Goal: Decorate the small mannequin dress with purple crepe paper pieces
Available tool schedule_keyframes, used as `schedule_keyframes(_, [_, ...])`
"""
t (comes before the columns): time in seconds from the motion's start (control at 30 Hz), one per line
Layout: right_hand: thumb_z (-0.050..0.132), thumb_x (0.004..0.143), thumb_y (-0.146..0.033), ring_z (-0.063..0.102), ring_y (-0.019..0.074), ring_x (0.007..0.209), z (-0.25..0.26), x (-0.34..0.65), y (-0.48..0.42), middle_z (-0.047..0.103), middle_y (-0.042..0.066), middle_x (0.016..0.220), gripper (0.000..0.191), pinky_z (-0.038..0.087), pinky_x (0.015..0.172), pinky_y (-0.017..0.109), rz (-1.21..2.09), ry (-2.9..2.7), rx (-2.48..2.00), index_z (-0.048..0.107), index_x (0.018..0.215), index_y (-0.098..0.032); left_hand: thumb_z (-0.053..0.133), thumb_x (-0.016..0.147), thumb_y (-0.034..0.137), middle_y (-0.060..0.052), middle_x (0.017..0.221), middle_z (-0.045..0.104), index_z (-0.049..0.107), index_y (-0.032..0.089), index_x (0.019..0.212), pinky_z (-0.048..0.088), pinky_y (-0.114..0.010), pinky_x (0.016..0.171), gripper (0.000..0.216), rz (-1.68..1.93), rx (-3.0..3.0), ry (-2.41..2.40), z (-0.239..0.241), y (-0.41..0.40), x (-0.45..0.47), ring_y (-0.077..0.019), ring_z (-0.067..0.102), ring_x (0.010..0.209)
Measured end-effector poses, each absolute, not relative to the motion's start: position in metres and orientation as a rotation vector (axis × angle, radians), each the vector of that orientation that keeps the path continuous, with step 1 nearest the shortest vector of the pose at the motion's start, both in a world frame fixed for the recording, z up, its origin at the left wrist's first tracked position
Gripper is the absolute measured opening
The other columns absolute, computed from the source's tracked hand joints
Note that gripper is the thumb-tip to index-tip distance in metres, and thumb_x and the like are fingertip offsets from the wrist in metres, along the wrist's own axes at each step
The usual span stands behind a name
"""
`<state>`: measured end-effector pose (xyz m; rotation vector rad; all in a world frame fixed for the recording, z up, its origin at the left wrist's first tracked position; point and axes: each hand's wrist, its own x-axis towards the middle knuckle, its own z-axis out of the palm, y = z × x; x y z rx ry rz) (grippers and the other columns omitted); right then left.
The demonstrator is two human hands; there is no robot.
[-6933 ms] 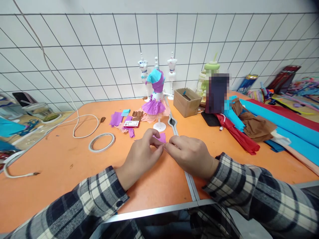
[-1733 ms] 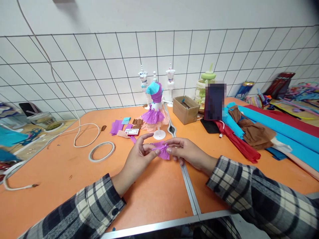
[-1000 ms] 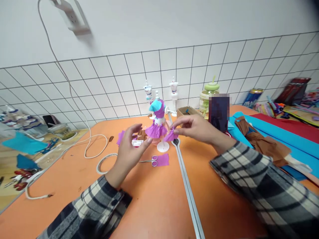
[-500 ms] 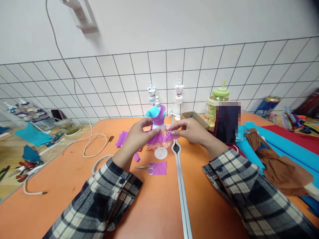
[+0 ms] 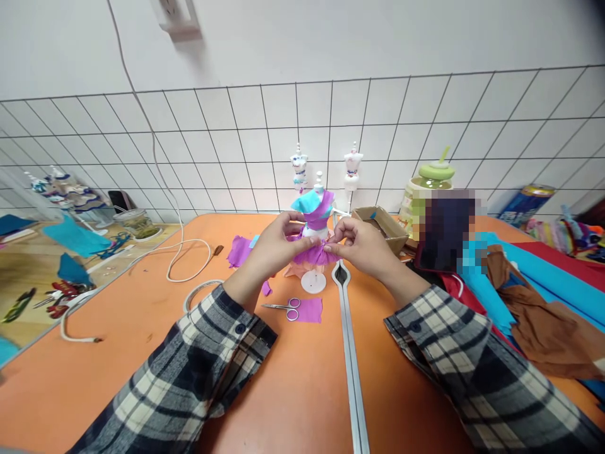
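Observation:
A small white mannequin (image 5: 316, 217) stands on a round base on the orange table (image 5: 142, 328). It wears a blue and purple paper top and a ruffled purple paper skirt (image 5: 312, 254). My left hand (image 5: 274, 246) pinches the skirt's left side at the waist. My right hand (image 5: 362, 247) pinches the right side of the skirt, fingers pressed together on the purple paper. Both hands meet at the mannequin's waist.
Small scissors (image 5: 282, 307) and a purple paper scrap (image 5: 309, 309) lie just in front of the mannequin. A tape roll (image 5: 201, 293) and white cable (image 5: 182, 258) lie to the left. A cardboard box (image 5: 380, 225), green-lidded jar (image 5: 428, 186) and crepe paper rolls (image 5: 543, 271) sit right.
My hands lifted a gathered purple paper piece from the table in front of me to the mannequin. They now press it round its waist. Scissors and a scrap came into view.

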<state>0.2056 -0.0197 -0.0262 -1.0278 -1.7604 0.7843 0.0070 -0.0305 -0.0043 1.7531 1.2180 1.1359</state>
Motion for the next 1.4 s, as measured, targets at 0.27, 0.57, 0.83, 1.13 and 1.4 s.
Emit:
schedule_keyframes(0.27, [0.075, 0.071, -0.032, 0.052, 0.0156, 0.065, -0.033, 0.208, -0.013, 0.056, -0.001, 0.066, 0.032, 0.04, 0.056, 0.027, 0.683, -1.745, -1.063, 0.044, 0.067, -0.022, 0.085, 0.068, 0.038, -0.011, 0.118, 0.068, 0.056, 0.022, 0.12, 0.049, -0.044, 0.096, 0.061, 1.231, 1.802, 1.262, -0.014, -0.025, 0.009, -0.0278, 0.062, 0.116])
schedule_keyframes(0.57, [0.073, 0.071, -0.029, 0.045, 0.0134, 0.061, -0.033, 0.205, -0.015, 0.049, -0.004, 0.062, 0.033, 0.034, 0.055, 0.026, 0.65, -1.747, -1.122, 0.041, 0.065, -0.022, 0.086, 0.065, 0.039, -0.01, 0.114, 0.069, 0.057, 0.02, 0.12, 0.048, -0.045, 0.097, 0.065, 1.308, 1.79, 1.281, -0.019, -0.024, 0.016, -0.0273, 0.063, 0.111])
schedule_keyframes(0.83, [0.076, 0.065, -0.03, 0.058, 0.016, 0.069, -0.029, 0.205, -0.018, 0.061, -0.001, 0.073, 0.033, 0.046, 0.061, 0.029, 0.924, -1.684, -1.002, 0.044, 0.071, -0.022, 0.087, 0.065, 0.032, -0.008, 0.109, 0.071, 0.055, 0.022, 0.123, 0.053, -0.043, 0.091, 0.067, 1.222, 1.715, 1.14, -0.014, -0.026, 0.012, -0.0278, 0.065, 0.111])
schedule_keyframes(1.13, [0.075, 0.072, -0.026, 0.054, 0.0147, 0.065, -0.024, 0.206, -0.024, 0.061, -0.002, 0.075, 0.027, 0.039, 0.058, 0.028, 0.575, -1.869, -1.095, 0.048, 0.075, -0.022, 0.09, 0.06, 0.031, -0.008, 0.108, 0.072, 0.056, 0.023, 0.121, 0.057, -0.041, 0.085, 0.07, 1.192, 1.699, 1.107, -0.013, -0.024, 0.01, -0.0275, 0.068, 0.105])
schedule_keyframes(1.4, [0.071, 0.079, -0.023, 0.059, 0.0144, 0.066, -0.03, 0.208, -0.021, 0.067, -0.001, 0.077, 0.013, 0.043, 0.065, 0.029, 0.438, -1.935, -0.976, 0.058, 0.076, -0.021, 0.087, 0.065, 0.037, -0.006, 0.095, 0.075, 0.051, 0.022, 0.118, 0.058, -0.042, 0.078, 0.065, 1.206, 1.527, 1.126, -0.02, -0.018, 0.009, -0.025, 0.074, 0.085])
